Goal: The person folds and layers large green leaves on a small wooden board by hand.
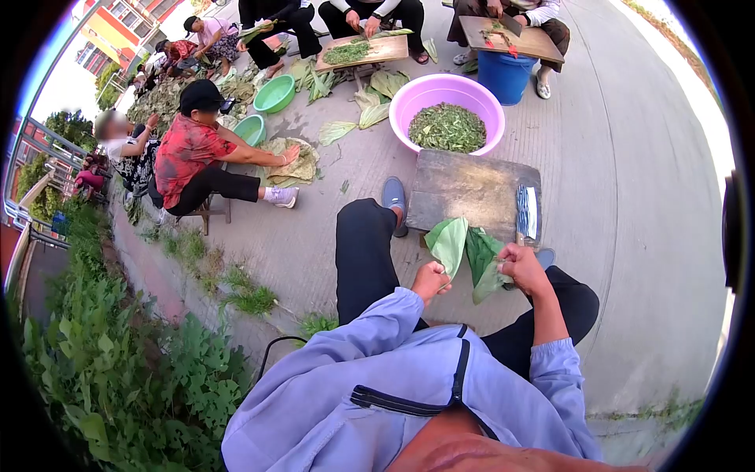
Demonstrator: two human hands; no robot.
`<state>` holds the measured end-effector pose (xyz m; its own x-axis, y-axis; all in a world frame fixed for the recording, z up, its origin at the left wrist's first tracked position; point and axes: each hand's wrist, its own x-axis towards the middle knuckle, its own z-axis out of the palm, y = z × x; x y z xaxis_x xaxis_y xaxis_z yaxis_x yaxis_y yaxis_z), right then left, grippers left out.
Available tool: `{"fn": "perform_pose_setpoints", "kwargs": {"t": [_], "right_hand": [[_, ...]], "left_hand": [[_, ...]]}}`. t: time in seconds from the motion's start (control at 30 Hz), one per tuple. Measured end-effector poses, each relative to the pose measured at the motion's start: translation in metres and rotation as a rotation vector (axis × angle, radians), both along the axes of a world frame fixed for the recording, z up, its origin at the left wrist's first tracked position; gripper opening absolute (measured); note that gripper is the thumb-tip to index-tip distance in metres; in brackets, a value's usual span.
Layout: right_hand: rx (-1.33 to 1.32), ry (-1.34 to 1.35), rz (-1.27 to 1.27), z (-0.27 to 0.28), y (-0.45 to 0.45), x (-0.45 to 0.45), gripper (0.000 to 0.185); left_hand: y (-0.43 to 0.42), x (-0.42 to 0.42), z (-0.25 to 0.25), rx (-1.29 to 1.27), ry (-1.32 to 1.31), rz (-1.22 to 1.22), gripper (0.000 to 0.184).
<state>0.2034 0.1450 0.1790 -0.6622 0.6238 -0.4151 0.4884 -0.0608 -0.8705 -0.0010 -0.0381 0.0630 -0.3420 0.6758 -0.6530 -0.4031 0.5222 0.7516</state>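
Observation:
Between my knees, a large green leaf [448,244] hangs from my left hand [430,282], whose fingers are closed on its edge. My right hand [521,266] pinches a second, darker part of leaf [484,259], to the right of the first; whether both are one leaf is unclear. Both hands are just in front of a worn wooden board [464,185]. On the board's right side lies a knife [527,212] with a blue and white patterned blade, its handle toward me. Past the board stands a pink basin [401,102] with chopped greens [447,128].
A person in a red shirt [189,153] sits at the left, reaching to flat leaves [287,161]. Green basins [274,94] are near. Further people work at boards [385,49], one on a blue bucket [503,79]. Plants [141,377] grow at the lower left.

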Motion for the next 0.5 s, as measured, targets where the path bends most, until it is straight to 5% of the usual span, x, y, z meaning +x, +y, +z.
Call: {"fn": "perform_pose_setpoints", "kwargs": {"t": [0.5], "right_hand": [[0.361,-0.070,0.168,-0.020,-0.003,-0.006,0.025]], "left_hand": [[0.001,0.005,-0.027,0.070,0.096,-0.035,0.020]]}}
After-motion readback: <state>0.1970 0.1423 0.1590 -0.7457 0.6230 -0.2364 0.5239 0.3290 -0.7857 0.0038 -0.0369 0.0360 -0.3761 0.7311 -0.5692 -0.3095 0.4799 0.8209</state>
